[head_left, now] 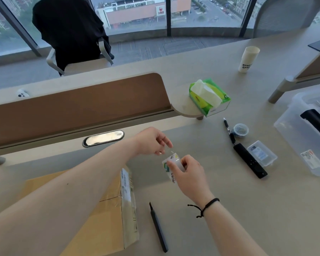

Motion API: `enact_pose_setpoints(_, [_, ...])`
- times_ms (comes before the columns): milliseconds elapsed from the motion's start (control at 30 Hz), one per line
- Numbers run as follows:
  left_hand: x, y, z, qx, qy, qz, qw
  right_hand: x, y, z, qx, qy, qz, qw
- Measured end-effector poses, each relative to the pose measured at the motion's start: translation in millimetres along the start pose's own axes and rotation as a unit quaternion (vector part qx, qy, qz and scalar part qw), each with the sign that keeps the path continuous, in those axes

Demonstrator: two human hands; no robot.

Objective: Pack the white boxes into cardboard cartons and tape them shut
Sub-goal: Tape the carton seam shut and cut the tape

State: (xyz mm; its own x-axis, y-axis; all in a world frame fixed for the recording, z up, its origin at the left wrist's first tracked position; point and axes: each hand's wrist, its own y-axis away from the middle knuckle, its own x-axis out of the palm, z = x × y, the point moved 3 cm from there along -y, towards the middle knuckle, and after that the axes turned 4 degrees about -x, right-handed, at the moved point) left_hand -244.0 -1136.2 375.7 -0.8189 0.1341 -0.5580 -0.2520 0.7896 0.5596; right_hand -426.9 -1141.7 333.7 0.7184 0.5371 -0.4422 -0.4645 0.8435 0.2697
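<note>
A brown cardboard carton (pixel 100 215) lies at the lower left of the desk, its seam taped and a white label on its right side; my left forearm crosses above it. My right hand (pixel 188 172) grips a roll of clear tape (pixel 171 166) with a white printed core, held just above the desk. My left hand (pixel 155 141) hovers over the roll and pinches the loose tape end between thumb and fingertips. No white boxes are in view.
A black utility knife (pixel 158 228) lies right of the carton. A pen (pixel 228 131), black remote (pixel 249 160), small clear case (pixel 262 153), clip tub (pixel 240 130), clear storage bin (pixel 307 137), green tissue pack (pixel 209 97) and paper cup (pixel 248 59) sit to the right. A brown divider (pixel 72 108) stands behind.
</note>
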Motion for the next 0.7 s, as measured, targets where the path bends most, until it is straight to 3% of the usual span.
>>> enact_pose_setpoints(133, [-5.2,-26.4,-29.0,0.022,-0.037,0.0,0.999,-6.6,-22.6,-5.5,0.014,-0.062,0.004,0.998])
enact_pose_setpoints(367, [-11.6,-81.3,-72.8,0.052,-0.078,-0.078,0.993,-28.3,-70.5,-6.6,0.043,-0.173,-0.017,0.984])
enact_pose_setpoints(700, [-13.1,-140.2,-97.0,0.075,-0.127,-0.136,0.98,-29.8,-132.5,-8.7,0.083,-0.24,-0.058,0.965])
